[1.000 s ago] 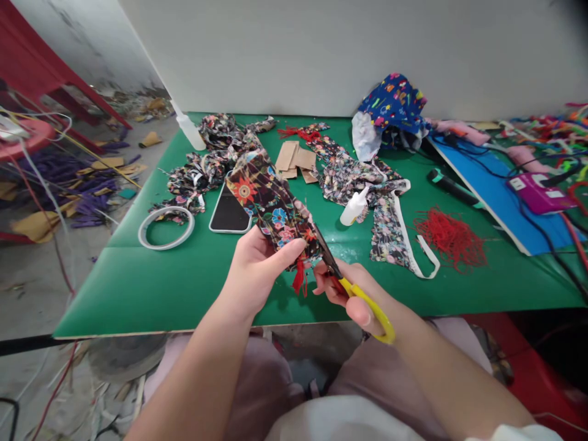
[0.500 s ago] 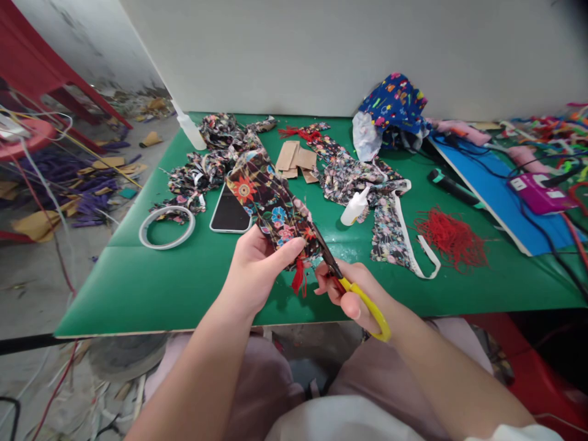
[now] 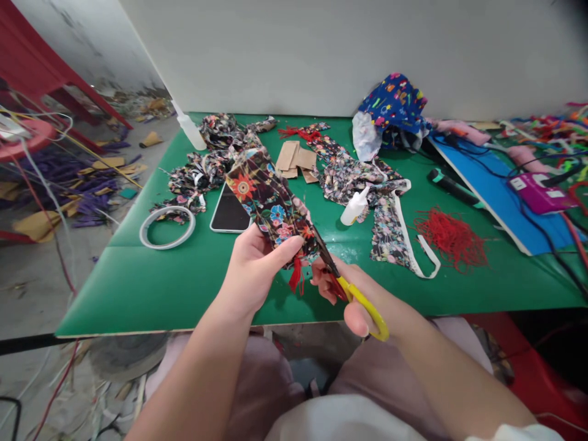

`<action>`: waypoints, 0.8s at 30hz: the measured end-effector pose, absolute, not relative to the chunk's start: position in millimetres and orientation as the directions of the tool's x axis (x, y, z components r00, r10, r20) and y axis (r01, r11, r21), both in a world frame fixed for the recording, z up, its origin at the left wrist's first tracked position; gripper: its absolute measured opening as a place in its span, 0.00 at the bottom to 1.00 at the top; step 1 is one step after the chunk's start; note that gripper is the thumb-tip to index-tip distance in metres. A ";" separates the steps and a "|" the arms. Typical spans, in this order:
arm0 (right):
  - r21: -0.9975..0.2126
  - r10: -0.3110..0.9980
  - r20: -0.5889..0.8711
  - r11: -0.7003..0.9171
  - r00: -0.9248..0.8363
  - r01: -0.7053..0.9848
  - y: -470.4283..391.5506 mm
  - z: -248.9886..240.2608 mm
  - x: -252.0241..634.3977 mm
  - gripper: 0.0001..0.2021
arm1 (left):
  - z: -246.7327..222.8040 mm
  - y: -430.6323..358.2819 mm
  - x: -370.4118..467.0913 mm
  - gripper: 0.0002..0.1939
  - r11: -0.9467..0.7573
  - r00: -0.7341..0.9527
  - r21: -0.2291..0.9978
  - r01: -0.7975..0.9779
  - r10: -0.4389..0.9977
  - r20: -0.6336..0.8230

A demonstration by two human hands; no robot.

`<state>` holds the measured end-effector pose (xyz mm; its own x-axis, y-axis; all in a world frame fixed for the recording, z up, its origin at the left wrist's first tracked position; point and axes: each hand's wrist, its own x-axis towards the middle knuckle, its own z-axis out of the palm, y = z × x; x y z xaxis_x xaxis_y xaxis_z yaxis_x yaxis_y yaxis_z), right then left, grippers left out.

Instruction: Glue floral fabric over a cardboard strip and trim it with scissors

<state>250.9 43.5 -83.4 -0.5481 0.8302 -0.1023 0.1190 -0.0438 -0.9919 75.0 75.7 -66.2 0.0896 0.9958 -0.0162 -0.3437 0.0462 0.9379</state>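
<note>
My left hand (image 3: 252, 269) pinches a dark floral fabric piece (image 3: 271, 202) between thumb and fingers, above the table's front part. A red tassel (image 3: 296, 275) hangs from the fabric's lower end. In my right hand (image 3: 353, 288) are yellow-handled scissors (image 3: 367, 306), their dark blades lying along the fabric's right edge. Behind the fabric lies a phone (image 3: 227, 211), partly covered from view. A white tape roll (image 3: 167, 228) rests to its left. Right of the fabric stands a small white bottle (image 3: 353, 208), beside more floral fabric (image 3: 390, 233) with a white strip.
On the green table (image 3: 138, 294) are crumpled floral fabric (image 3: 220, 138), a tall bottle (image 3: 190, 130), brown cardboard pieces (image 3: 294, 158), red threads (image 3: 452, 239), a blue patterned cloth (image 3: 395, 107), and a blue board (image 3: 487, 196) with cables and a purple box (image 3: 539, 193).
The scissors' handle has shifted slightly down and left, and my right thumb has moved lower, away from the fingers. The fabric has barely shifted in my left hand.
</note>
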 end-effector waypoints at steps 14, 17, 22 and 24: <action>-0.987 0.856 -0.075 0.011 -0.512 0.163 42.4 -82.9 251.0 0.40 | -67.7 74.9 75.3 0.10 0.087 0.164 0.946 -0.312 0.986 -0.036; -0.984 0.877 -0.068 0.020 -0.476 0.177 41.5 -79.5 248.8 0.39 | -67.8 74.8 75.6 0.11 0.090 0.157 0.946 -0.310 0.987 -0.042; -0.983 0.905 -0.119 -0.050 -0.409 0.175 39.5 -82.7 244.4 0.35 | -67.8 74.8 75.5 0.11 0.091 0.156 0.943 -0.320 0.987 -0.042; -0.981 0.908 -0.154 -0.094 -0.389 0.170 38.9 -83.1 243.1 0.33 | -67.8 74.8 75.5 0.11 0.090 0.157 0.941 -0.325 0.987 -0.040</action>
<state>243.1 38.9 -83.1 -0.3890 0.9082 -0.1544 0.1704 -0.0938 -0.9809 75.5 74.8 -67.8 0.1567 0.9868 -0.0400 -0.3253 0.0898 0.9413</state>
